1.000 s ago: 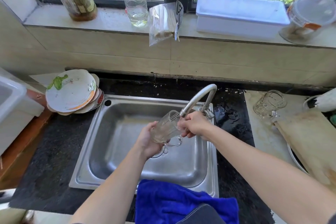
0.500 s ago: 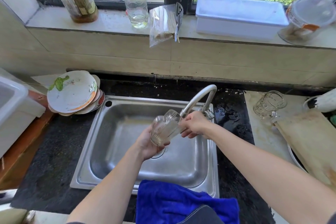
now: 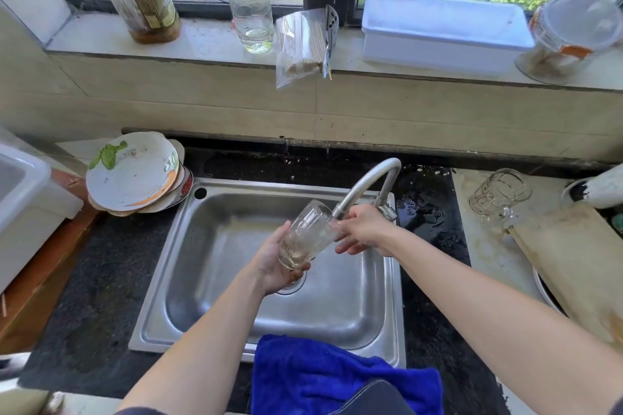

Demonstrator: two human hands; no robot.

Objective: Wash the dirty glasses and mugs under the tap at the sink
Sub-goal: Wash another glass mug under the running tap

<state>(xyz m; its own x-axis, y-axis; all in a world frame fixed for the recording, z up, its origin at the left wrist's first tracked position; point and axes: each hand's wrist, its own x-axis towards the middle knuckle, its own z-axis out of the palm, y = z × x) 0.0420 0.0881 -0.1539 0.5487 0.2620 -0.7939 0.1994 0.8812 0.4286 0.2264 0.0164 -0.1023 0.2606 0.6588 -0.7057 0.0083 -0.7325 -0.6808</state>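
Head view: the left hand point(image 3: 269, 268) grips the glass mug point(image 3: 305, 236) round its lower end and holds it over the middle of the sink point(image 3: 161, 280), just beside the mouth of the tap point(image 3: 365, 180). The right hand point(image 3: 365, 229) reaches in from the right with its fingertips point(image 3: 340, 248) against the mug's side. Whether they pinch the mug or only rub it I cannot tell.

A second ago the mug lay flatter, with its handle hanging below in plain sight. Since then it has been turned in the left hand and tipped more upright, and the handle no longer shows. A little cloudy water seems to sit at its lower end. I take this as rinsing under way, the mug being rolled so that each side meets the water. It is likely close to clean.

A second glass mug point(image 3: 500, 192) lies on its side on the desk point(image 3: 482, 246), far right of the sink, not yet taken up. A blue cloth point(image 3: 337, 377) hangs over the sink's near edge.
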